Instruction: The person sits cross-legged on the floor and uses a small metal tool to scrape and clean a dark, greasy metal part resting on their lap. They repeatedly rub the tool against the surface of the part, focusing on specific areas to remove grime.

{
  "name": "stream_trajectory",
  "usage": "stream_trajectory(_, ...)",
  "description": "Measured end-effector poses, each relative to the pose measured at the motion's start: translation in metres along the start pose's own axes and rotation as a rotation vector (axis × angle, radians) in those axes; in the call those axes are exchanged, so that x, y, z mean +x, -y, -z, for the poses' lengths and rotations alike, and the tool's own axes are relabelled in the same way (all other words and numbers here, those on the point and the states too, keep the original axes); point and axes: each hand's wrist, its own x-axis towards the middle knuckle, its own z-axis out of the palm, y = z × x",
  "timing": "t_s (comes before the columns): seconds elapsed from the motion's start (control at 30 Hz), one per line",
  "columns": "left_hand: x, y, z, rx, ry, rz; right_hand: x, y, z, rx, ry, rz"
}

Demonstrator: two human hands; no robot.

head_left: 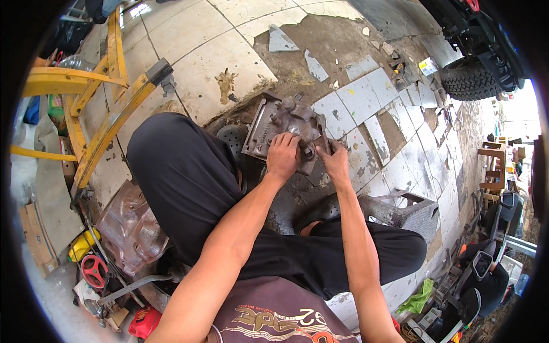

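A greasy, brown-grey cast-metal housing (286, 123) with a flat flanged side, raised letters and several protruding studs rests on the floor between my feet. My left hand (284, 155) lies over its near side, fingers curled and pressed on the metal beside a round boss. At the housing's right edge, my right hand (334, 157) has thumb and fingers drawn together by a thin dark part. Whatever sits in that pinch is too small and dark to name. Dark clogs (231, 139) are on my feet, close to the housing.
Broken tiles (366, 86) and bare dirt spread beyond the housing. A yellow metal frame (108, 114) stands at left, near another large metal casting (134, 226). By my right knee is a grey plastic stool (409, 214). A tyre (470, 80) is at upper right; tools clutter lower right.
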Motion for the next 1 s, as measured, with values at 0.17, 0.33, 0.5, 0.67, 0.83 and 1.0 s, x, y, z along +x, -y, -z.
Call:
stream_trajectory(0.17, 0.000, -0.001, 0.002, 0.005, -0.005, 0.005, -0.015, 0.026, -0.001, -0.070, 0.010, -0.064)
stream_trajectory(0.33, 0.001, -0.002, 0.002, 0.004, -0.007, -0.007, -0.013, 0.027, -0.018, -0.135, -0.107, 0.013)
stream_trajectory(0.5, -0.001, -0.001, 0.001, 0.026, 0.006, -0.001, -0.016, 0.020, -0.022, -0.263, -0.103, 0.154)
stream_trajectory(0.67, -0.001, 0.001, 0.000, 0.023, 0.012, -0.003, -0.015, 0.021, -0.028, -0.212, -0.142, 0.221)
stream_trajectory(0.83, 0.001, 0.000, 0.000, 0.033, 0.007, -0.007, -0.020, 0.010, -0.033, -0.187, -0.170, 0.234)
stream_trajectory(1.0, 0.001, 0.000, -0.001, 0.027, -0.019, -0.003, -0.026, 0.015, -0.039, -0.115, -0.234, 0.216)
